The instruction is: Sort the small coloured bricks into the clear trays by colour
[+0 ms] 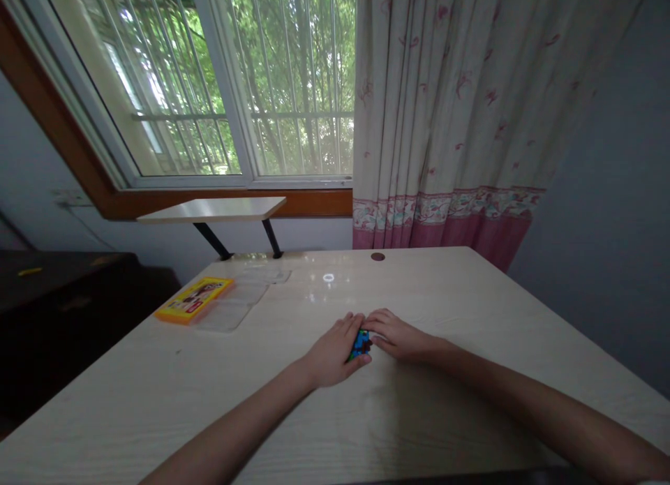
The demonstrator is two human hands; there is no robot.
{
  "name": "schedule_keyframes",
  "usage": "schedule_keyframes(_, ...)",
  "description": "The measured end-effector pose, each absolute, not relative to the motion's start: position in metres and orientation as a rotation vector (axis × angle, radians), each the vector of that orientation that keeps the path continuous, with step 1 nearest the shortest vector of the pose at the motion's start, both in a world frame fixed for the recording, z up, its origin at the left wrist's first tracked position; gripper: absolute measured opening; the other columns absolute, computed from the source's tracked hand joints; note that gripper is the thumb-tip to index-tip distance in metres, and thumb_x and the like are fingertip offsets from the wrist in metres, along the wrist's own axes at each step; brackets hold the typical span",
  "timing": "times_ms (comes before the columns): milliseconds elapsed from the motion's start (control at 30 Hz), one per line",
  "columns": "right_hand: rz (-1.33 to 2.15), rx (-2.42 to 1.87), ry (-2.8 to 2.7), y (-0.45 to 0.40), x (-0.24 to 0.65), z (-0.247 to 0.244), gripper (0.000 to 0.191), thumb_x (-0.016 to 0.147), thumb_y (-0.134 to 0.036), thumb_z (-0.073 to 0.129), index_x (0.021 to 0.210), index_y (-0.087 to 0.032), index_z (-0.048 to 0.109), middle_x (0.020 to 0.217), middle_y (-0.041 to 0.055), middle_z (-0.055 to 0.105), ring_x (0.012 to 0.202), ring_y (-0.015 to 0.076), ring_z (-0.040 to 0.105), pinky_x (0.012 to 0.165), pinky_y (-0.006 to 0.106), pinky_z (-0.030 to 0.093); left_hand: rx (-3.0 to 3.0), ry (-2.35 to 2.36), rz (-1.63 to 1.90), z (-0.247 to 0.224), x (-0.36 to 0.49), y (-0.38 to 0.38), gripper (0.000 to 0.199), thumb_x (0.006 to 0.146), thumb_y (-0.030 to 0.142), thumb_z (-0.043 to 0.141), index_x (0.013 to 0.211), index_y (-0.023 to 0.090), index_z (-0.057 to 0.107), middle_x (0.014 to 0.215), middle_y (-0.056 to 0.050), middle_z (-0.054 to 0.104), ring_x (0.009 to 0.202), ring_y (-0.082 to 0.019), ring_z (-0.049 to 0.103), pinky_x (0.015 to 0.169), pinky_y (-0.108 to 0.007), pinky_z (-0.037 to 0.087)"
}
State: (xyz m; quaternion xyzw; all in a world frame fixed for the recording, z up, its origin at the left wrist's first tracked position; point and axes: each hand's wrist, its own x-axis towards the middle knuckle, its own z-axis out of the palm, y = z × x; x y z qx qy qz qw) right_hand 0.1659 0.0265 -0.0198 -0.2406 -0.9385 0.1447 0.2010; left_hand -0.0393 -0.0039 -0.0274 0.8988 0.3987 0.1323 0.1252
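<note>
A small blue, green and dark red object (361, 344) lies at the middle of the pale desk, partly covered by my fingers. My left hand (335, 352) is wrapped round its left side, with the thumb along the near edge and the fingers over the far edge. From the right, my right hand (396, 333) touches its upper right edge with bent fingertips. The object looks like a flat piece with a patchy coloured surface; its details are too small to tell.
A yellow and orange box (195, 299) lies at the desk's left, beside clear plastic trays (234, 307). Behind them a small raised shelf (214, 209) stands on black legs. A round brown disc (377, 257) is near the far edge, below the curtain (444, 122).
</note>
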Motion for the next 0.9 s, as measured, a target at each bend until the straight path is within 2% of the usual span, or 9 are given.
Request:
schedule_keyframes(167, 0.553, -0.689, -2.590, 0.020, 0.188, -0.015, 0.029, 0.083, -0.020, 0.041, 0.110, -0.018, 0.052, 0.106, 0.0078, 0.055, 0.103, 0.0163, 0.046, 0.092, 0.033, 0.036, 2.603, 1.092, 0.405, -0.025, -0.027, -0.006, 0.071, 0.080, 0.050, 0.040, 0.134, 0.011, 0.017, 0.137, -0.017, 0.027, 0.128, -0.030, 0.020, 0.103, -0.048, 0.023)
schedule_keyframes(333, 0.567, -0.722, -2.497, 0.029, 0.204, -0.018, 0.026, 0.085, -0.023, 0.040, 0.106, -0.019, 0.055, 0.102, 0.0070, 0.057, 0.100, 0.0145, 0.049, 0.090, 0.032, 0.038, 2.591, 1.033, 0.473, -0.022, -0.019, -0.009, 0.071, 0.079, 0.048, 0.043, 0.134, 0.011, 0.016, 0.134, -0.017, 0.031, 0.125, -0.027, 0.028, 0.102, -0.044, 0.026)
schedule_keyframes(500, 0.551, -0.796, -2.453, 0.034, 0.206, -0.020, 0.028, 0.086, -0.027, 0.039, 0.108, -0.018, 0.054, 0.105, 0.0078, 0.057, 0.102, 0.0153, 0.049, 0.091, 0.033, 0.038, 2.650, 1.048, 0.495, -0.013, -0.030, -0.010, 0.075, 0.078, 0.055, 0.041, 0.133, 0.009, 0.019, 0.135, -0.017, 0.030, 0.125, -0.027, 0.026, 0.103, -0.042, 0.023)
schedule_keyframes(600, 0.551, -0.838, -2.504, 0.032, 0.203, -0.023, 0.036, 0.088, -0.033, 0.036, 0.118, -0.018, 0.048, 0.117, 0.0090, 0.052, 0.112, 0.0167, 0.043, 0.097, 0.036, 0.034, 2.699, 1.132, 0.358, -0.011, -0.050, -0.011, 0.084, 0.074, 0.062, 0.040, 0.135, 0.010, 0.015, 0.139, -0.017, 0.022, 0.128, -0.029, 0.018, 0.103, -0.046, 0.019)
schedule_keyframes(733, 0.549, -0.920, -2.617, 0.029, 0.194, -0.029, 0.049, 0.088, -0.040, 0.033, 0.131, -0.016, 0.033, 0.134, 0.0102, 0.036, 0.126, 0.0193, 0.028, 0.105, 0.040, 0.022, 2.699, 1.273, 0.157, -0.015, -0.070, -0.016, 0.095, 0.069, 0.070, 0.037, 0.137, 0.011, 0.005, 0.142, -0.018, 0.011, 0.130, -0.031, 0.009, 0.102, -0.050, 0.014)
schedule_keyframes(900, 0.513, -0.941, -2.695, 0.026, 0.183, -0.032, 0.053, 0.089, -0.041, 0.030, 0.135, -0.016, 0.025, 0.139, 0.0106, 0.027, 0.129, 0.0210, 0.020, 0.105, 0.045, 0.016, 2.642, 1.340, 0.076, -0.019, -0.064, -0.017, 0.101, 0.066, 0.072, 0.035, 0.137, 0.009, 0.002, 0.141, -0.020, 0.009, 0.130, -0.031, 0.008, 0.102, -0.050, 0.013)
